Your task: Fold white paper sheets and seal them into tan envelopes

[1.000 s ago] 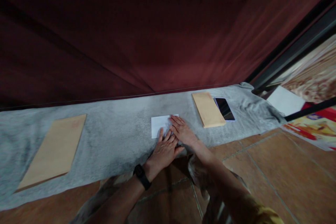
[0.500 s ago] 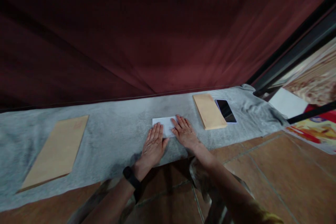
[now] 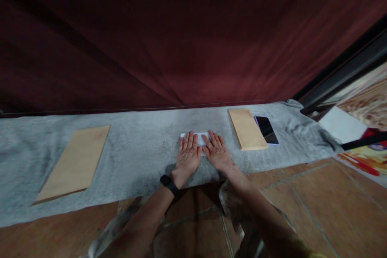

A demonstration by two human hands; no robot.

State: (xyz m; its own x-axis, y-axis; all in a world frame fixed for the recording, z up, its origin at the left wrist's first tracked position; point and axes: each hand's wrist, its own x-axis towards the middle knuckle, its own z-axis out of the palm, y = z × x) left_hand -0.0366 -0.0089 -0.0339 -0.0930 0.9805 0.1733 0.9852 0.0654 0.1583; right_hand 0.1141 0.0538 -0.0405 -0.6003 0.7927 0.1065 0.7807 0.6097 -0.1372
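Observation:
A small white sheet of paper (image 3: 202, 138) lies flat on the grey cloth (image 3: 142, 145), mostly covered by my hands. My left hand (image 3: 188, 155) rests palm down on its left part, fingers stretched out and pointing away from me. Over its right part lies my right hand (image 3: 218, 153), also flat with the fingers spread. The thumbs nearly meet near the paper's close edge. Whether the paper is folded, I cannot tell. To the right of my right hand is a stack of brown envelopes (image 3: 247, 129).
Beside the stack lies a dark-screened phone (image 3: 267, 130). Farther left, another brown envelope (image 3: 74, 161) sits on the cloth. A dark red curtain (image 3: 187, 48) hangs behind. Brown floor tiles (image 3: 320, 193) run along the near side, and printed sheets (image 3: 367, 157) lie at the right.
My left hand has slid right and forward onto the paper, covering more of it. The whole view has shifted slightly; my right hand stays flat on the paper.

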